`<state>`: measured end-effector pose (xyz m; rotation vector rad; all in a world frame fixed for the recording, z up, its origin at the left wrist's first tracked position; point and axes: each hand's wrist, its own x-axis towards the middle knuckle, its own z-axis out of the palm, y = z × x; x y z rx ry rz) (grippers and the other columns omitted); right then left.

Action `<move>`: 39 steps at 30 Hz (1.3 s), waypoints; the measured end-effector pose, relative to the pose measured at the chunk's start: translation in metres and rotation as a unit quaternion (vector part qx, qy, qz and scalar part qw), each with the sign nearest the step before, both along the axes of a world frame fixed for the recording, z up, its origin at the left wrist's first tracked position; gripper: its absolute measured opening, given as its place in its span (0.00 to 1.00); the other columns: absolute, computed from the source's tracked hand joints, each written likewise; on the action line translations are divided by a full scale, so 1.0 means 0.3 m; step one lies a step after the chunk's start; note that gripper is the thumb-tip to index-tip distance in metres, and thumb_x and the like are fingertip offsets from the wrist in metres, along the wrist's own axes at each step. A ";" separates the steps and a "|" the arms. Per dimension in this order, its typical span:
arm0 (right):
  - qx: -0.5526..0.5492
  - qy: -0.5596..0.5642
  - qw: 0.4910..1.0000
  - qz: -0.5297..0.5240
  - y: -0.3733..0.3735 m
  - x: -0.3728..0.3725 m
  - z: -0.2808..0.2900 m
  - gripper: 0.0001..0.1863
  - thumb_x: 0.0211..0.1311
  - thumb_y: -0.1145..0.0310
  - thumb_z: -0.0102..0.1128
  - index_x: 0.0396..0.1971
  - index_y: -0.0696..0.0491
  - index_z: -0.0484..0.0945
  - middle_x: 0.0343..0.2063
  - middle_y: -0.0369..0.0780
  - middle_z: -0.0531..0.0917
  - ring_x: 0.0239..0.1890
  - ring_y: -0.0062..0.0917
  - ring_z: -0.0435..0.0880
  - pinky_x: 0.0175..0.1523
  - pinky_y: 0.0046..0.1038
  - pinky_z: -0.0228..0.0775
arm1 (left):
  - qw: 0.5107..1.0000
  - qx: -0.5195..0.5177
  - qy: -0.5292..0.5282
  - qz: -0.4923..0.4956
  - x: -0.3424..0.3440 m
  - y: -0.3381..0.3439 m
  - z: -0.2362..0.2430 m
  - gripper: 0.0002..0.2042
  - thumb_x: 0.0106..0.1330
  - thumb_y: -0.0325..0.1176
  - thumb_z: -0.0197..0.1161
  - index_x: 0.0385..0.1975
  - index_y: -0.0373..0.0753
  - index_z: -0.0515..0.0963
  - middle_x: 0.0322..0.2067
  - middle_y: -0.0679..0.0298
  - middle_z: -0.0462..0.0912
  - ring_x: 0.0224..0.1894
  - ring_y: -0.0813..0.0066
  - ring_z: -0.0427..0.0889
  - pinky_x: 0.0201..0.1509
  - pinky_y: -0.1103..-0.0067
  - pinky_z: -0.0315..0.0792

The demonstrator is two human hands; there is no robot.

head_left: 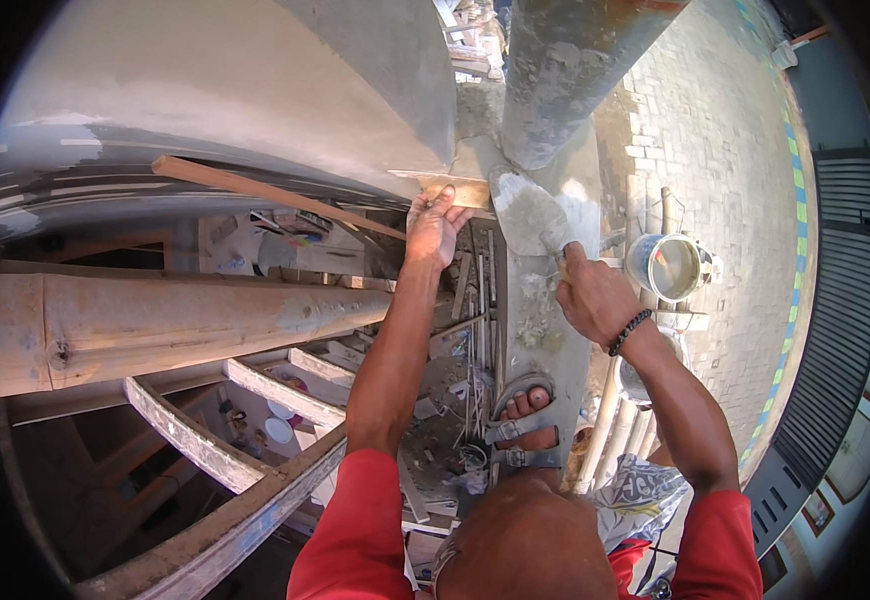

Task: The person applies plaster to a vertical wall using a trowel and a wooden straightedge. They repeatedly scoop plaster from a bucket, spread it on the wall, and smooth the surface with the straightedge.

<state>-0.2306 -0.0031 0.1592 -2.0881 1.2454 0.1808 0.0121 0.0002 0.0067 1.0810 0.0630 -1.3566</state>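
My left hand (pixel 430 230) grips a short pale wooden board (pixel 465 189) held against the lower edge of a smooth grey plastered surface (pixel 355 100). To its right, my right hand (pixel 590 292) is closed on the handle of a metal trowel (pixel 530 205), whose grey-smeared blade lies at the concrete ledge beside the foot of a grey round column (pixel 565 70). My sandalled foot (pixel 525 412) stands on that narrow ledge (pixel 535 315) below my hands.
At right, buckets (pixel 663 268) sit among bamboo poles above a paved yard (pixel 715 170) with a dark gate (pixel 825 290). At left, a thick bamboo pole (pixel 175 325), a wooden batten (pixel 255 183) and a wooden ladder-like frame (pixel 195 450) span a drop strewn with debris.
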 end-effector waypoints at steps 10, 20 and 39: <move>0.025 -0.009 0.999 0.027 0.063 -0.050 0.071 0.13 0.54 0.70 0.50 0.35 0.61 0.61 0.20 0.55 0.77 0.26 0.52 0.78 0.34 0.48 0.70 | 1.000 -0.018 -0.011 -0.021 0.002 0.010 0.019 0.17 0.60 0.29 0.63 0.43 0.42 0.61 0.39 0.61 0.76 0.40 0.66 0.80 0.49 0.66 0.74; 0.019 0.060 0.998 -0.017 0.017 -0.110 0.034 0.11 0.54 0.72 0.48 0.34 0.62 0.61 0.19 0.55 0.77 0.26 0.51 0.79 0.33 0.47 0.70 | 1.000 0.004 -0.013 -0.014 -0.002 0.003 0.013 0.14 0.63 0.29 0.60 0.43 0.39 0.63 0.41 0.57 0.77 0.44 0.62 0.80 0.51 0.64 0.75; 0.075 0.068 0.995 0.014 0.064 -0.153 0.060 0.14 0.53 0.71 0.51 0.36 0.60 0.61 0.19 0.55 0.77 0.28 0.51 0.78 0.35 0.48 0.68 | 1.000 -0.003 -0.011 -0.015 0.002 0.007 0.009 0.14 0.62 0.29 0.61 0.42 0.40 0.64 0.40 0.58 0.78 0.43 0.63 0.80 0.49 0.65 0.75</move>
